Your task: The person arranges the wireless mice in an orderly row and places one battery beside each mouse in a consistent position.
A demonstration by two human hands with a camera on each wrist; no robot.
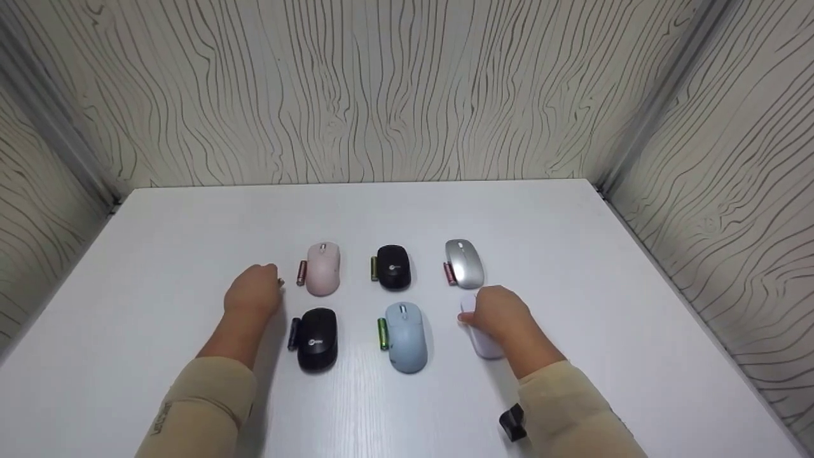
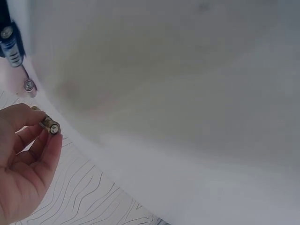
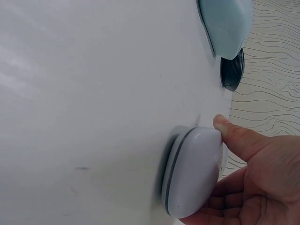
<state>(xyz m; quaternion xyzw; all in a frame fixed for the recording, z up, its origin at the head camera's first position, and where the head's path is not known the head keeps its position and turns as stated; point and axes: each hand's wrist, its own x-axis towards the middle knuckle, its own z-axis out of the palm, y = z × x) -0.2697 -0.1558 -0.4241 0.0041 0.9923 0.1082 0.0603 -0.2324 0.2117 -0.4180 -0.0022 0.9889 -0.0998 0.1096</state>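
Note:
My left hand (image 1: 254, 292) is at the left of the mice, and in the left wrist view it pinches a gold-coloured battery (image 2: 49, 123) between thumb and fingers. To the right, my right hand (image 1: 507, 315) grips a pale lilac computer mouse (image 1: 486, 346) by its sides. In the right wrist view this mouse (image 3: 194, 173) rests on or close to the table, thumb on one side and fingers on the other. Nearest the left hand are a pink mouse (image 1: 324, 270) with a red battery (image 1: 302, 273) and a black mouse (image 1: 317, 346) with a dark blue battery (image 1: 294, 334).
A light blue mouse (image 1: 407, 343) lies mid-table beside a green battery (image 1: 383, 334). Behind it are another black mouse (image 1: 394, 270) with an olive battery (image 1: 374, 268), and a silver mouse (image 1: 467, 264) with a red battery (image 1: 450, 273). Wood-grain panels (image 1: 381, 89) border the white table (image 1: 540, 216).

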